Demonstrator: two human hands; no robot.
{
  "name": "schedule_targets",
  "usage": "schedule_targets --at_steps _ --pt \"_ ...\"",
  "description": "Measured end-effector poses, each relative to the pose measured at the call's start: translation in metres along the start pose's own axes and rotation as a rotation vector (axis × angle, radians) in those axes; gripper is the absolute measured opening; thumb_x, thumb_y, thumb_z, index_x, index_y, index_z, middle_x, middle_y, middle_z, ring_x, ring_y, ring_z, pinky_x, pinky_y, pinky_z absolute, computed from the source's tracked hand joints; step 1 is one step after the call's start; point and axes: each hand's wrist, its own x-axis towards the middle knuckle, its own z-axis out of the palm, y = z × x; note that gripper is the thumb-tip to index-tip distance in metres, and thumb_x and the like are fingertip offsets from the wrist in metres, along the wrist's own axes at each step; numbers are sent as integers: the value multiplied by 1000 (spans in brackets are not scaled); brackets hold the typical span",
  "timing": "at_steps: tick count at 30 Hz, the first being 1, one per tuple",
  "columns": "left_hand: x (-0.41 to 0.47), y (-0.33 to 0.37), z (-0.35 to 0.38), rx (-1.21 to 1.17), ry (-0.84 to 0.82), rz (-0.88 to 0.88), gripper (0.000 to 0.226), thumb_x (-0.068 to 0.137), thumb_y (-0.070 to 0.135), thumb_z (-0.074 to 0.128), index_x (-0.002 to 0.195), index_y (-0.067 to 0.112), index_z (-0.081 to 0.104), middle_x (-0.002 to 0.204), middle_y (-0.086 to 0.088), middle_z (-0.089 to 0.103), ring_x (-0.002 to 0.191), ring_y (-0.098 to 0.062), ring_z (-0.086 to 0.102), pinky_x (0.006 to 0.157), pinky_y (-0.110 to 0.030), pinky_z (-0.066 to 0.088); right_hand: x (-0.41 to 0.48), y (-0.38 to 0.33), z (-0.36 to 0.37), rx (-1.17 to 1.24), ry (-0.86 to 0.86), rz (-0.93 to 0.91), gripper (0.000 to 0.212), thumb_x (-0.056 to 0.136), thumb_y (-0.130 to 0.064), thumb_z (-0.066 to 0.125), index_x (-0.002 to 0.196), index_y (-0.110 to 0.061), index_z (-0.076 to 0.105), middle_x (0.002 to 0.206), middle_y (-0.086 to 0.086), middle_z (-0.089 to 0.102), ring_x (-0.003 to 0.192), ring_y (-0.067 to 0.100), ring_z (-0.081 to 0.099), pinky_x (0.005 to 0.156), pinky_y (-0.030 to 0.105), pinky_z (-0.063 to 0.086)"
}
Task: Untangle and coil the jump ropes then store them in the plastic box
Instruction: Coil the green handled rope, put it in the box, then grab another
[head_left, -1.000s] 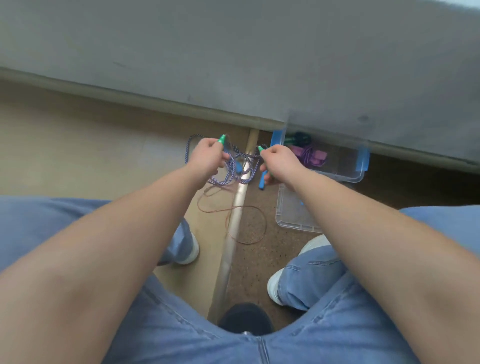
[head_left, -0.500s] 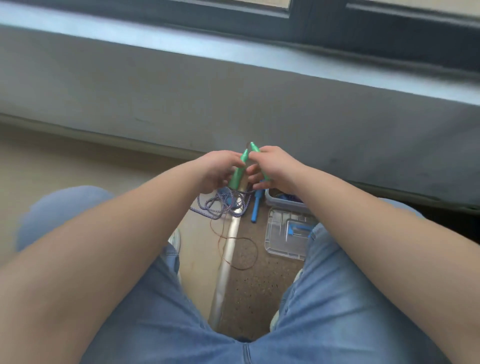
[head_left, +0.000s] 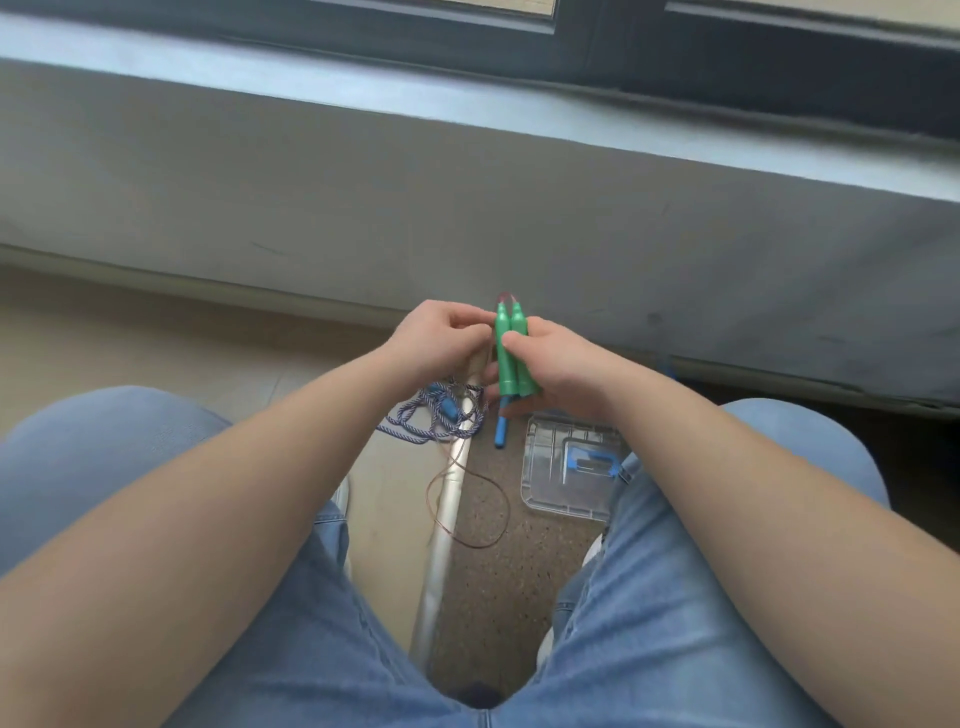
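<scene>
My right hand (head_left: 558, 366) grips two green jump-rope handles (head_left: 511, 353) held side by side and upright. My left hand (head_left: 441, 340) is next to them with curled fingers at their upper part; a thin reddish cord (head_left: 475, 512) hangs from the handles and loops on the floor. A purple-and-white braided rope (head_left: 428, 421) with blue handles (head_left: 501, 431) lies in a heap on the floor below my hands. The clear box lid (head_left: 566, 475) with a blue latch lies flat to the right. The box itself is hidden behind my right arm.
I am crouched with my knees (head_left: 104, 457) to either side. A metal floor strip (head_left: 447, 519) runs between beige flooring on the left and speckled brown flooring on the right. A grey wall (head_left: 467, 208) under a window sill stands close ahead.
I lifted both green handles up off the floor pile and brought them together; they now stand side by side in my right hand. The view tilted upward, hiding the box.
</scene>
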Motion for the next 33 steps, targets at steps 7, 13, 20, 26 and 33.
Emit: schedule_targets --at_steps 7,13,20,26,33 --pt "-1 1 3 405 10 487 43 92 4 49 130 22 59 108 7 69 88 4 57 82 -14 41 -24 0 -22 118 -203 16 15 110 -23 39 112 -12 50 80 9 58 64 23 56 66 37 47" --pt "-2 6 6 393 84 515 36 88 14 36 113 19 61 92 12 62 80 -3 53 73 -19 38 -35 2 -32 158 -195 -25 16 103 -25 56 112 -12 54 80 6 57 63 19 54 60 34 50" --pt "-6 14 5 509 138 522 39 89 17 35 119 19 59 107 1 66 98 -22 59 82 -36 47 -38 9 -36 220 -220 16 18 103 -20 56 114 -7 61 87 7 64 62 14 54 56 23 46" --pt "-8 16 12 464 139 451 30 102 22 35 126 20 52 85 3 63 75 -19 56 67 -30 35 -41 7 -36 208 -215 -18 14 107 -19 49 110 -11 59 73 1 57 55 11 42 53 23 35" --pt "-26 15 45 1039 -121 297 30 106 35 32 111 11 48 99 -19 64 88 -40 62 66 -39 41 -15 10 -36 -486 487 -218 18 102 -28 48 106 -10 51 90 11 63 81 34 66 74 46 53"
